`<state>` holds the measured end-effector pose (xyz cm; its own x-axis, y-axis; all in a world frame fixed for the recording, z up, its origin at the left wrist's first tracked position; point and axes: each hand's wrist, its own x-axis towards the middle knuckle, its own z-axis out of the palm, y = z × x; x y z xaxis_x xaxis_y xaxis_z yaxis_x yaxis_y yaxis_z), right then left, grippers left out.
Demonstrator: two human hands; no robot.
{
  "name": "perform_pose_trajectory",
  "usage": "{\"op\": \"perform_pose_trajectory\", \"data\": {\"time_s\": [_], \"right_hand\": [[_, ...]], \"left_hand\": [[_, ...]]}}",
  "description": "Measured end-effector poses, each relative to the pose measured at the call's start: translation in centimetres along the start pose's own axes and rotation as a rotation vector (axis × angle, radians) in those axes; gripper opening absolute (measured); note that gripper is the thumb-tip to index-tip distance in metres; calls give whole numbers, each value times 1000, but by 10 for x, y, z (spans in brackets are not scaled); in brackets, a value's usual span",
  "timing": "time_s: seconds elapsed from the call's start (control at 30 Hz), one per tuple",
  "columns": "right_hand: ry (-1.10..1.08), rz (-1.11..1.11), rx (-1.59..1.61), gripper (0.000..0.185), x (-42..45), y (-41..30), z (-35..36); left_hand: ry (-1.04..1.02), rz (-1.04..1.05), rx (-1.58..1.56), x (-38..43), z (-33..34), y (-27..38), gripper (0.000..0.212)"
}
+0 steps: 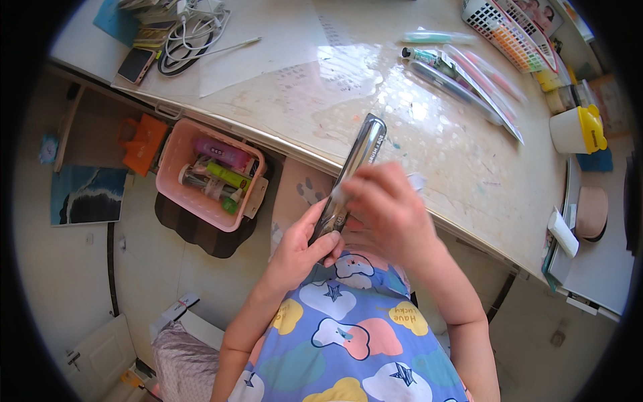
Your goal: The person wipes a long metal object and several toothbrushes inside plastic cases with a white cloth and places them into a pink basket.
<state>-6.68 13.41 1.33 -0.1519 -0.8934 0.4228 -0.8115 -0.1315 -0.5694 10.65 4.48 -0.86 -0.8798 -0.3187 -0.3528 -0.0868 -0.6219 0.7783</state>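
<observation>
A long, narrow dark case or package [362,145] with a shiny face and writing along its edge is held upright at a slant in front of the desk's edge. Around its lower end my left hand [314,241] is closed, thumb on the front. My right hand [389,201] is blurred beside the middle of the package, fingers bent; whether it grips anything is unclear. Several pens and slim packages [452,75] lie on the desk beyond my right hand, one a teal pen [439,37].
Cables [193,42] and a phone [136,65] lie at the desk's far left. A white basket [512,40] and a yellow-lidded container [577,130] stand at the right. Below the desk's left edge is a pink bin [173,186] holding bottles. Papers [261,60] lie on the desk.
</observation>
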Motion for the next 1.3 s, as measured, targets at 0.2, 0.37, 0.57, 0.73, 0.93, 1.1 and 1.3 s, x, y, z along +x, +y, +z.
{"op": "perform_pose_trajectory", "data": {"time_s": [0.2, 0.37, 0.57, 0.73, 0.93, 1.1, 1.3], "right_hand": [[99, 66, -162, 32, 20, 18, -11], [-194, -145, -166, 42, 11, -1, -6], [-274, -92, -332, 15, 62, 36, -33], [-340, -60, -289, 8, 83, 62, -42], [-578, -82, -141, 5, 94, 51, -35], [-665, 93, -244, 5, 113, 55, -41], [-596, 64, 40, 23, 89, 57, -54]], "left_hand": [[-13, -9, -43, 3, -6, -1, 54], [38, -44, 51, 2, 0, 2, 52], [-6, 1, 26, -1, -1, 0, 54], [8, 34, -4, 1, 1, 2, 54], [34, -11, 20, -1, -2, 0, 57], [59, 28, -12, -1, -1, 0, 57], [87, -12, -38, -2, -2, 4, 59]]}}
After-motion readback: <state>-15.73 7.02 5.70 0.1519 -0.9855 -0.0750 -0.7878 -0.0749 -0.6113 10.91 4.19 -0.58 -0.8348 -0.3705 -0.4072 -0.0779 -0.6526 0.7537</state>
